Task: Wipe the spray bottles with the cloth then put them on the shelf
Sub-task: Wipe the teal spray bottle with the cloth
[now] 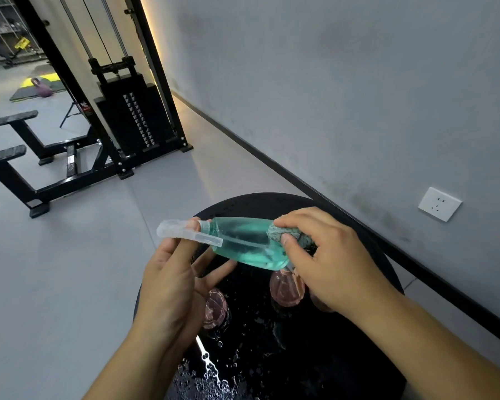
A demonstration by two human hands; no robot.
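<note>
Held lying on its side over the middle of the frame: a teal spray bottle (247, 243), clear nozzle head (185, 231) pointing toward the left edge, base toward the right

Pinched at the nozzle and neck by the left hand (172, 280), thumb and forefinger closed around the clear plastic, remaining fingers spread loosely below the bottle

Clenched around a bunched grey-green cloth (289, 235) by the right hand (326, 261), cloth pressed against the base end of the bottle, thumb lying over the cloth's front

Directly beneath, in the lower centre of the frame: a round black table (272, 203), glossy and speckled with water drops (214, 376)

Standing on that wet top, two pinkish spray bottles, one (215, 308) just below the left hand, the other (286, 287) under the right hand and partly hidden by it

Across the upper left of the frame: a black cable weight machine (127, 111) on a grey floor, with a purple kettlebell (42, 88) far behind on a mat

On the grey wall at the right edge: a white wall socket (439, 204)
</note>
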